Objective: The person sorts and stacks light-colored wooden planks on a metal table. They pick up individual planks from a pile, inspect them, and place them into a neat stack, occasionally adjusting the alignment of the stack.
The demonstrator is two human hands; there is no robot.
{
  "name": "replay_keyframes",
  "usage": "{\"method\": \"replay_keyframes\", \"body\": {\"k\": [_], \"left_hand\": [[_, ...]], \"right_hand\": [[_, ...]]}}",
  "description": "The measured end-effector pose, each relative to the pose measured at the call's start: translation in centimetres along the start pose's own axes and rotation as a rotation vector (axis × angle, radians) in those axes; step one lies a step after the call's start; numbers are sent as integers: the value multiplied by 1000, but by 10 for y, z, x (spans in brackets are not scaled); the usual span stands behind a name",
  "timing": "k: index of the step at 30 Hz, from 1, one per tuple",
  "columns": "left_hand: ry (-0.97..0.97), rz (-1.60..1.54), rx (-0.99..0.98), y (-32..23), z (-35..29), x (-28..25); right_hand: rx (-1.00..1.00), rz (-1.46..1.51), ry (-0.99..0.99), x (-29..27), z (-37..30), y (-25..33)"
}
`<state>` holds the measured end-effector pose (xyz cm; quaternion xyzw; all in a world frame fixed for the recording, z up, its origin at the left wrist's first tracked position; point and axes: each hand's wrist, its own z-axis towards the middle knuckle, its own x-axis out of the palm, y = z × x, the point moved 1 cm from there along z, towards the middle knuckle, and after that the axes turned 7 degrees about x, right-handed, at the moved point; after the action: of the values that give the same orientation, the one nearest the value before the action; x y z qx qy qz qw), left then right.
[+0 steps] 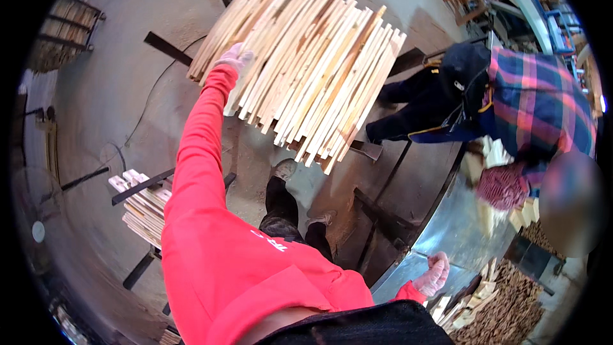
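A broad stack of pale wooden strips lies side by side at the upper middle, their near ends uneven. My left arm, in a red sleeve, reaches out to the stack's left part. There my left hand, in a light glove, has its fingers bent against a wooden strip; the arm and neighbouring strips partly hide the grip. Down at the right, my right hand, also gloved, hovers by the edge of a shiny metal table. Its fingers are curled together, and nothing shows in them.
At the right, a co-worker in a plaid shirt bends over the metal table, a patterned glove near wood pieces. Wood scraps heap at lower right. Dark metal bars jut around the stack. A smaller strip pile lies left.
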<state>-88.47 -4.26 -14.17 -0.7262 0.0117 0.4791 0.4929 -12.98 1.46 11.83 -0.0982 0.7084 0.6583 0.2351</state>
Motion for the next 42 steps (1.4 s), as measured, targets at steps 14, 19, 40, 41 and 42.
{"method": "replay_keyframes", "body": {"k": [14,19,40,41,42], "left_hand": [[145,-271,430,-306,-157,126],[1185,-641,595,-470,-528,258],[1982,-228,316,-616,-946,409],[1933,-263,273,-611,-944,409],[1811,-231,686,-617,-944,399]], "right_hand": [[509,-1251,-468,-304,-139,-176],[1051,-949,-1131,-490,-203,-277],[954,-1533,-252,-862,-176,-378],[1011,-1523,-229,-860,-165,-359],[1068,-1513,-186,-857,-159,-345]]}}
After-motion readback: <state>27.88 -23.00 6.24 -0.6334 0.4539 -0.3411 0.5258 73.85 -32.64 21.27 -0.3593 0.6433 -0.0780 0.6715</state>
